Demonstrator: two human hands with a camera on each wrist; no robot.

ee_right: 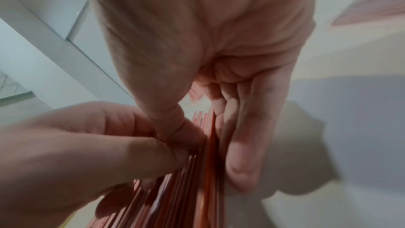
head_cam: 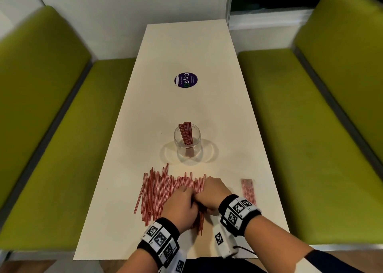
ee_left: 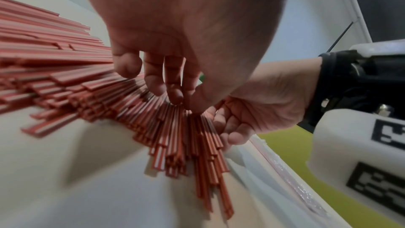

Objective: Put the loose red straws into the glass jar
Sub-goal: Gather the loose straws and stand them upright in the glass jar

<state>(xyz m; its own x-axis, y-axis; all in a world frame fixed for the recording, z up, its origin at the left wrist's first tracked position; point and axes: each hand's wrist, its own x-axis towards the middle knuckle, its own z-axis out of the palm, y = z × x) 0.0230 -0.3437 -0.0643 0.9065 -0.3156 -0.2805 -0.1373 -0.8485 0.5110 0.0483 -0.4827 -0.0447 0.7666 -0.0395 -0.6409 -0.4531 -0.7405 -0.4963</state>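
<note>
Your left hand and right hand work side by side, thumbs touching, over the right part of the loose straws. These lie in a fanned row on the near end of the table, roughly parallel, ends pointing away from you.

In the left wrist view, your left hand has its fingers curled down, tips resting on the straws, thumb pressed against them. Your right hand cups the right edge of the pile from the side, palm facing the left hand.

In the right wrist view, your right hand clamps a slice of straws between thumb and the remaining fingers. Your left hand pinches the same bundle just beside the right thumb.

The jar stands upright beyond the pile, near the table centre, apart from both hands. A bunch of straws leans inside it, tops above the rim.

A packet of straws lies to the right of your right hand. A round sticker sits farther up the table. Green benches flank both sides.
</note>
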